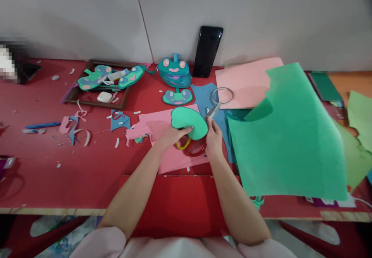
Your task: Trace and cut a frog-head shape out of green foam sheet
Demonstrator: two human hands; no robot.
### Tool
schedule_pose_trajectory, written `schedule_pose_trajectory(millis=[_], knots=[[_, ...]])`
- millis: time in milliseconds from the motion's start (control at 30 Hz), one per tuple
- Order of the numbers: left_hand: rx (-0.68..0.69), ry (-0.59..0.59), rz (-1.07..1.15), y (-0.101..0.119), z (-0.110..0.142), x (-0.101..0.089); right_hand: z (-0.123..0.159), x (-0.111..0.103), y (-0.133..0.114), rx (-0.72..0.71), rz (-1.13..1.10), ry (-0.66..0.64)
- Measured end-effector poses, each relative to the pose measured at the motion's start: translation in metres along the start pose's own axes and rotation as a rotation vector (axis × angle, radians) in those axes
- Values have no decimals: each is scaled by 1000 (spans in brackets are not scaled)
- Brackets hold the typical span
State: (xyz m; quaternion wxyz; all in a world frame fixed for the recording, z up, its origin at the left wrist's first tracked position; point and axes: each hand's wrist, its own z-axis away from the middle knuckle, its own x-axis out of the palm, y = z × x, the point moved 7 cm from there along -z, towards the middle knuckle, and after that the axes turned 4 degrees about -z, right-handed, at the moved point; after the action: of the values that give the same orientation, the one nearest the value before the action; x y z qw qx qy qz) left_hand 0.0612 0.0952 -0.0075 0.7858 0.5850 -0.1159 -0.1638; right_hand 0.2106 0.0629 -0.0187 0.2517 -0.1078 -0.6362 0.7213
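Note:
My left hand (171,136) pinches the lower edge of a green foam cut-out (188,121) with a rounded, lobed outline, holding it just above a pink foam sheet (162,128). My right hand (213,140) is closed round scissors (213,110), whose blades point up and away at the cut-out's right edge. Red and yellow scissor handles (192,146) show under the cut-out, between my two hands.
A large green foam sheet (290,141) curls up at the right over a pink sheet (247,81). Finished frog-like foam shapes (173,72) lie at the back, some in a brown frame (95,85). A black phone (207,50) leans on the wall. Scraps litter the red table (72,172).

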Motion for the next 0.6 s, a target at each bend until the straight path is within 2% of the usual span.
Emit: schedule_pose_trajectory(millis=[100, 167, 300, 433, 500, 600], knots=[[28, 55, -84, 2, 1, -3, 1, -3, -8, -75, 146, 21], [32, 125, -86, 0, 0, -6, 4, -5, -19, -175, 278, 60], [104, 356, 89, -5, -3, -18, 17, -2, -40, -377, 462, 116], [186, 579, 167, -7, 0, -33, 29, 16, -42, -460, 528, -36], [211, 627, 146, -4, 3, -37, 33, 26, -40, -496, 593, -118], [245, 643, 120, 4, 9, -35, 39, 36, -38, -541, 695, -167]])
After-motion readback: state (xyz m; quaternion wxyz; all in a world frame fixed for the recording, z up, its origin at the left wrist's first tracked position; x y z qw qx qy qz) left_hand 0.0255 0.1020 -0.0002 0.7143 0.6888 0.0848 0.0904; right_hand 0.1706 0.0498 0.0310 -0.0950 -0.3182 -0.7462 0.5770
